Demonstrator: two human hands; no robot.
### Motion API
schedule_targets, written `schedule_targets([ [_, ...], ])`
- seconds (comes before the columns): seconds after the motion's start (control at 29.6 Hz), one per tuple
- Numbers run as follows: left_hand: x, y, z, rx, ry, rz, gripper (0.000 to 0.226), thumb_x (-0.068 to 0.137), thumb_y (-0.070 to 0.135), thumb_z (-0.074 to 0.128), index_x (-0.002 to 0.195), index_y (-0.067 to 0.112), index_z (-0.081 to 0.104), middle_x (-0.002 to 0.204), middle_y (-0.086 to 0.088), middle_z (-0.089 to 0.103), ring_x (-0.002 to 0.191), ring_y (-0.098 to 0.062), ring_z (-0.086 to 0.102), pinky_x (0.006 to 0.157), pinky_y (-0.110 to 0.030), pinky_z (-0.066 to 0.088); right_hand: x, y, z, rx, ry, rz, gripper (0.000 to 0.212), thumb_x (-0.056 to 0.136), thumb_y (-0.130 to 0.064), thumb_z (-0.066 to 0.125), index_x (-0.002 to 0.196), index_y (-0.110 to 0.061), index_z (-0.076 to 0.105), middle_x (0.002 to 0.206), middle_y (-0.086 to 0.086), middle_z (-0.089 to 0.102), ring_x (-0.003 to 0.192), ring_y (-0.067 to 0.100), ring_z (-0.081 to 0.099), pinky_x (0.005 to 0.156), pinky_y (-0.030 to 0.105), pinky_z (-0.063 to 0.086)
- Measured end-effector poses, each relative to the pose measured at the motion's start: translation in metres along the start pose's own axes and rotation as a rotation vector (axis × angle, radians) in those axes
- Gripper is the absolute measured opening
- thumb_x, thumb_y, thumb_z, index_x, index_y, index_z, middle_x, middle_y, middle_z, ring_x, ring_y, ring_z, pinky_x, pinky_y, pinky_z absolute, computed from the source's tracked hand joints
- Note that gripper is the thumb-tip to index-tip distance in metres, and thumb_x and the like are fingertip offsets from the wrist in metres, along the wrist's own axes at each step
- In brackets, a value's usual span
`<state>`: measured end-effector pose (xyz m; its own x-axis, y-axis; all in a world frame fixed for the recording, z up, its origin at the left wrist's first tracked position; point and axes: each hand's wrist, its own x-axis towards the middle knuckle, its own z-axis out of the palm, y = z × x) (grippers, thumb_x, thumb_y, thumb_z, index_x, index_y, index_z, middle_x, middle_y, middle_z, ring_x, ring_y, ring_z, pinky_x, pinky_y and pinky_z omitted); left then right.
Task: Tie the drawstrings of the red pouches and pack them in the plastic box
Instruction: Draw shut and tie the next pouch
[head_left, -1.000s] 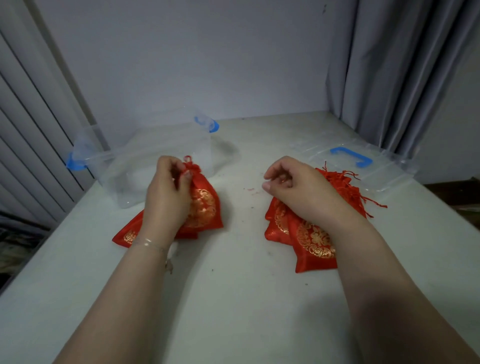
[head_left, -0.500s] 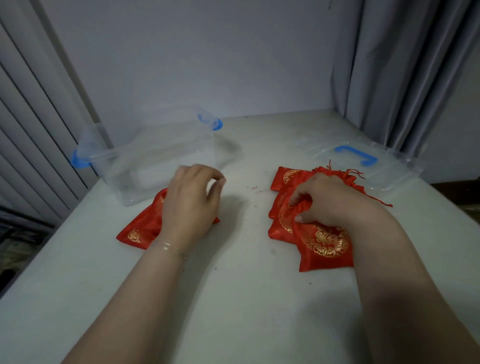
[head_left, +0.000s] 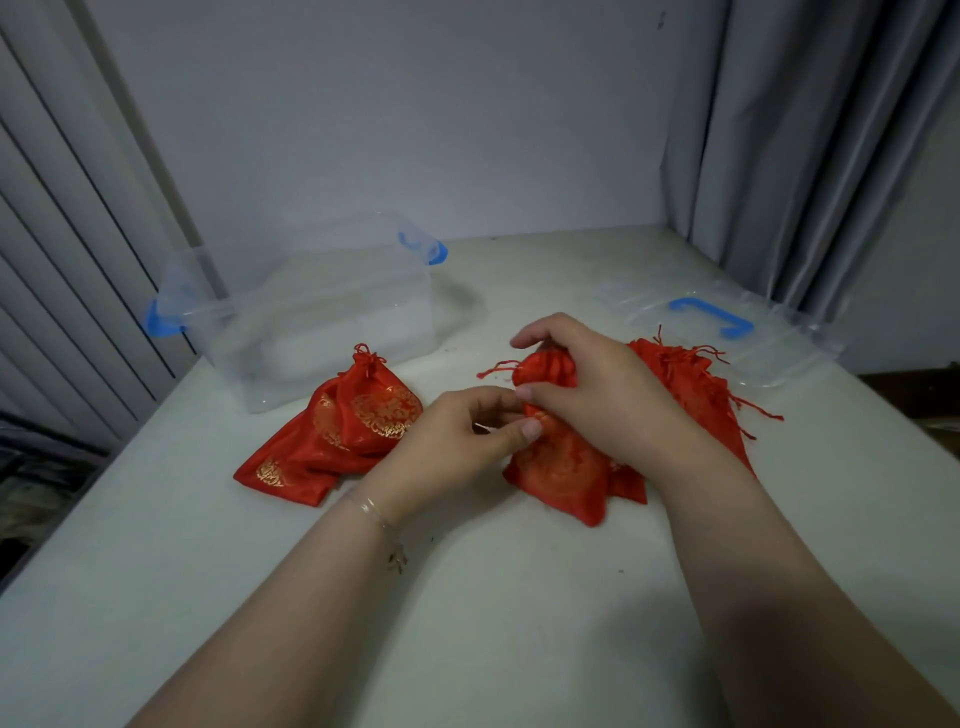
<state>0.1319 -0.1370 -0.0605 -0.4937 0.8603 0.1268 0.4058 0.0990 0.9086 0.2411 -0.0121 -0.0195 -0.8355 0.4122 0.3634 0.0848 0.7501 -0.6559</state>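
Note:
A red pouch with gold print (head_left: 563, 470) lies at the table's centre, its neck bunched under my right hand (head_left: 597, 384), which grips the gathered top. My left hand (head_left: 457, 441) pinches the pouch just below that, thumb against fingers. A loose red drawstring (head_left: 496, 368) trails left from the neck. Two tied pouches (head_left: 353, 421) lie in a heap to the left, in front of the clear plastic box (head_left: 311, 322) with blue latches. More red pouches (head_left: 696, 384) are piled behind my right wrist.
The box's clear lid with a blue handle (head_left: 711, 317) lies flat at the right rear. Grey curtains hang at the right, vertical blinds at the left. The white table (head_left: 493, 597) has bare surface toward me.
My left hand left the tied pouches and crossed to the centre. My right hand lifted one pouch off the right pile, and both hands now hold its neck.

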Motion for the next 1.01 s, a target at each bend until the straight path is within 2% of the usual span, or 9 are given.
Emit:
schedule_targets([
  [0.1,0.0,0.002,-0.002,-0.212,0.001,-0.006,0.024,0.083,0.01,0.07,0.105,0.002,0.064,0.091,-0.01,0.068,0.086,-0.018,0.064,0.083,-0.033,0.053,-0.001,-0.003,0.009,0.185,0.012,-0.037,0.039,0.077,-0.022,0.074,0.111,-0.032,0.056,0.094,-0.018,0.058,0.089,-0.002,0.056,0.084,0.021,0.044],
  [0.24,-0.003,0.01,-0.004,-0.343,0.021,-0.041,0.03,0.085,-0.002,0.063,0.115,-0.003,0.058,0.1,-0.018,0.069,0.089,-0.022,0.068,0.079,-0.029,0.057,0.003,0.005,0.008,0.212,0.039,0.128,0.048,0.081,-0.046,0.065,0.123,-0.029,0.048,0.104,-0.012,0.057,0.097,0.003,0.056,0.086,0.021,0.042],
  [0.37,-0.003,0.01,-0.005,-0.292,0.116,-0.02,0.023,0.093,0.013,0.055,0.111,0.001,0.061,0.092,-0.012,0.068,0.082,-0.016,0.065,0.072,-0.025,0.054,0.009,0.018,0.014,0.018,-0.027,0.182,0.037,0.085,-0.057,0.053,0.107,-0.027,0.059,0.104,-0.008,0.065,0.098,0.011,0.059,0.088,0.036,0.047],
  [0.51,-0.001,0.006,-0.005,-0.054,0.206,0.014,0.047,0.095,0.043,0.042,0.097,0.002,0.063,0.084,-0.011,0.066,0.076,-0.021,0.061,0.074,-0.038,0.049,0.007,0.017,0.022,0.021,-0.029,0.092,0.031,0.086,-0.054,0.053,0.095,-0.026,0.063,0.089,-0.008,0.067,0.086,0.01,0.06,0.082,0.039,0.049],
  [0.64,-0.003,0.005,-0.009,0.07,0.343,0.048,0.047,0.101,0.042,0.033,0.076,0.007,0.053,0.067,-0.003,0.054,0.064,-0.016,0.052,0.067,-0.037,0.043,0.006,0.014,0.019,0.054,0.036,0.079,0.035,0.086,-0.058,0.05,0.097,-0.027,0.062,0.085,-0.011,0.065,0.081,0.005,0.059,0.077,0.033,0.048],
  [0.74,-0.002,0.004,-0.016,0.066,0.408,0.01,0.049,0.101,0.043,0.028,0.09,0.014,0.065,0.074,-0.003,0.066,0.064,-0.015,0.062,0.065,-0.033,0.051,0.005,0.012,0.013,0.067,0.044,0.115,0.04,0.086,-0.061,0.045,0.088,-0.025,0.061,0.061,-0.01,0.054,0.059,0.001,0.051,0.062,0.03,0.042],
  [0.88,-0.001,0.003,-0.028,-0.072,0.478,-0.023,0.051,0.102,0.043,0.025,0.095,0.015,0.067,0.075,-0.008,0.069,0.06,-0.019,0.065,0.058,-0.033,0.05,0.007,0.016,0.004,0.054,0.029,0.149,0.064,0.077,-0.073,0.034,0.069,-0.013,0.057,0.058,-0.002,0.047,0.056,0.01,0.046,0.058,0.03,0.035],
  [0.95,0.0,0.004,-0.032,-0.115,0.525,-0.058,0.055,0.103,0.041,0.024,0.088,0.007,0.064,0.068,-0.009,0.067,0.054,-0.018,0.063,0.054,-0.027,0.049,0.008,0.016,0.001,0.085,-0.001,0.151,0.074,0.07,-0.077,0.041,0.076,-0.007,0.065,0.058,-0.002,0.051,0.057,0.01,0.048,0.059,0.029,0.039],
  [1.01,0.0,0.005,-0.036,-0.168,0.584,-0.101,0.058,0.103,0.041,0.025,0.073,0.005,0.059,0.057,-0.008,0.063,0.05,-0.019,0.061,0.052,-0.025,0.049,0.007,0.017,-0.002,0.145,-0.022,0.165,0.058,0.067,-0.071,0.058,0.072,-0.013,0.068,0.051,-0.011,0.051,0.05,0.004,0.046,0.053,0.023,0.038],
])
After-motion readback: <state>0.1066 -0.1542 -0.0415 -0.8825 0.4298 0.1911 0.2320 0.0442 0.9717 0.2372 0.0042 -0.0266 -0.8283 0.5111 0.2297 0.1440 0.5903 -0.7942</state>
